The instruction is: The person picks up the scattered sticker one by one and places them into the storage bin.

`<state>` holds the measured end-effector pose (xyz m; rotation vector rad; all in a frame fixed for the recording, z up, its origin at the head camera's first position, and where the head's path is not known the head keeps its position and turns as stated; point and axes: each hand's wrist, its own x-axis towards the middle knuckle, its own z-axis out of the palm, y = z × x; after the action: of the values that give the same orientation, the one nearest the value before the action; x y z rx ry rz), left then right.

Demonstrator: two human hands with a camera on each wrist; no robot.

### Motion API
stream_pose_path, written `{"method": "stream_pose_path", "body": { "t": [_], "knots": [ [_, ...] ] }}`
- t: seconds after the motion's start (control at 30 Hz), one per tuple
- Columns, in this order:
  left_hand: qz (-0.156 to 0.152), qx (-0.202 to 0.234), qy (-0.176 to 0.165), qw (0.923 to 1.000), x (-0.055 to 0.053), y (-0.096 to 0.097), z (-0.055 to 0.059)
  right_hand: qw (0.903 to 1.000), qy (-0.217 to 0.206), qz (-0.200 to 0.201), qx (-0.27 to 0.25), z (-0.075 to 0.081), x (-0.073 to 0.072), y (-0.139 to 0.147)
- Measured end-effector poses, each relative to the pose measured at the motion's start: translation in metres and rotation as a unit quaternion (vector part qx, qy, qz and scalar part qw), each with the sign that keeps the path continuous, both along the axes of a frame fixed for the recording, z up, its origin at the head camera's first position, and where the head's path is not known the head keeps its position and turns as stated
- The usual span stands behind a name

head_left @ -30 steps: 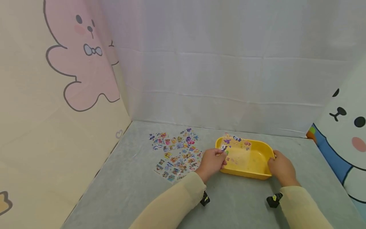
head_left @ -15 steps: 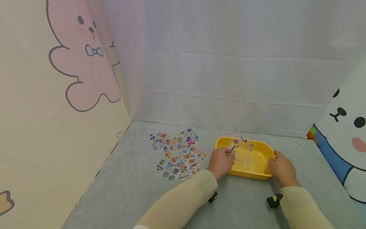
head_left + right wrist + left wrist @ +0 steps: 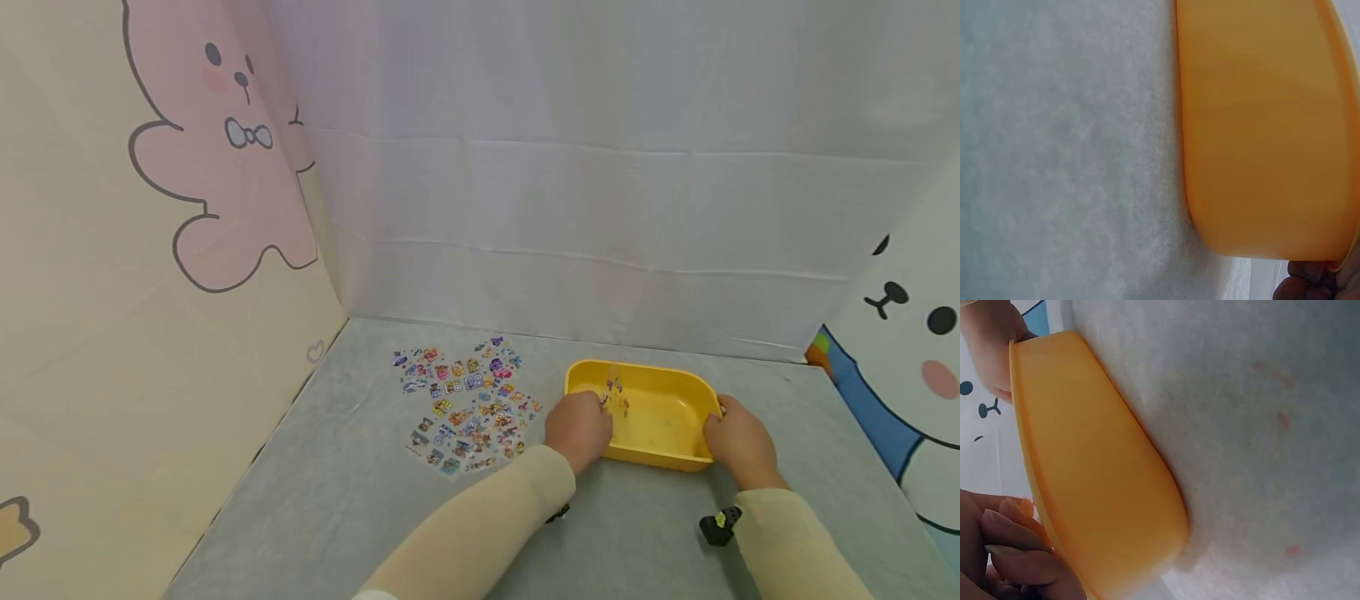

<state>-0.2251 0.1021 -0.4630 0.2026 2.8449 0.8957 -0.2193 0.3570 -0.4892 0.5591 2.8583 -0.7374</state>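
Note:
A yellow plastic tray (image 3: 652, 458) rests on the table, its outer wall (image 3: 1097, 456) filling much of the left wrist view. At its right end my right hand (image 3: 741, 442) grips the rim. My left hand (image 3: 577, 429) is over the left front corner, fingers curled, pinching a clear sticker sheet (image 3: 617, 390) with small coloured prints. In the head view that sheet appears narrow and steeply tilted inside the tray's outline. Left of the tray, several clear sticker sheets (image 3: 468, 421) with colourful cartoon prints lie spread and partly overlapping.
The grey cloth-covered table (image 3: 337, 500) meets a pale curtain (image 3: 562, 208) behind the tray. A cream panel with a pink cartoon bear (image 3: 225, 192) stands at the left. Another cartoon panel (image 3: 907, 358) is at the right. Dark cameras (image 3: 720, 527) sit at the wrists.
My left hand has moved right and turned, with the sticker sheet going from face-up over the tray to a narrow tilted view lower inside it. The right hand and the tray stay put.

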Motion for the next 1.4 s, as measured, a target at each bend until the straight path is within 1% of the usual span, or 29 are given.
{"method": "stream_pose_path", "body": {
  "t": [0.13,0.27,0.3,0.37,0.43,0.6,0.67,0.77,0.9,1.13,1.23,1.4],
  "knots": [
    [-0.007,-0.052,0.027,0.9982,-0.002,-0.003,-0.002,1.0000,-0.005,-0.005,-0.001,0.000,-0.001,-0.001],
    [-0.012,-0.110,0.068,0.9916,-0.006,-0.004,-0.009,0.9999,-0.009,-0.008,0.000,0.002,-0.001,-0.002],
    [-0.012,-0.121,0.074,0.9899,-0.007,-0.005,-0.009,0.9999,-0.011,-0.010,0.000,0.002,-0.001,-0.002],
    [-0.013,-0.134,0.085,0.9872,-0.008,-0.007,-0.010,0.9998,-0.014,-0.014,-0.002,0.002,-0.001,-0.003],
    [-0.012,-0.138,0.087,0.9865,-0.010,-0.009,-0.010,0.9997,-0.016,-0.018,-0.002,0.002,-0.002,-0.003],
    [-0.010,-0.132,0.089,0.9872,-0.015,-0.015,-0.013,0.9997,-0.018,-0.018,-0.003,0.001,-0.002,-0.002],
    [-0.012,-0.131,0.098,0.9864,-0.016,-0.017,-0.013,0.9997,-0.017,-0.016,-0.003,0.001,-0.002,-0.002],
    [-0.011,-0.117,0.102,0.9878,-0.017,-0.022,-0.012,0.9996,-0.017,-0.020,-0.003,0.000,-0.002,-0.003],
    [-0.008,-0.093,0.099,0.9906,-0.018,-0.029,-0.012,0.9995,-0.020,-0.025,-0.007,0.000,-0.002,-0.004],
    [-0.008,-0.071,0.123,0.9899,-0.023,-0.047,-0.016,0.9996,-0.017,-0.024,-0.004,0.000,-0.002,-0.004],
    [-0.014,-0.061,0.115,0.9914,-0.028,-0.058,-0.019,0.9996,-0.017,-0.023,-0.004,0.000,-0.002,-0.004],
    [-0.029,-0.069,0.088,0.9934,-0.037,-0.080,-0.027,0.9994,-0.019,-0.028,-0.006,0.000,-0.002,-0.005]
  ]
}}
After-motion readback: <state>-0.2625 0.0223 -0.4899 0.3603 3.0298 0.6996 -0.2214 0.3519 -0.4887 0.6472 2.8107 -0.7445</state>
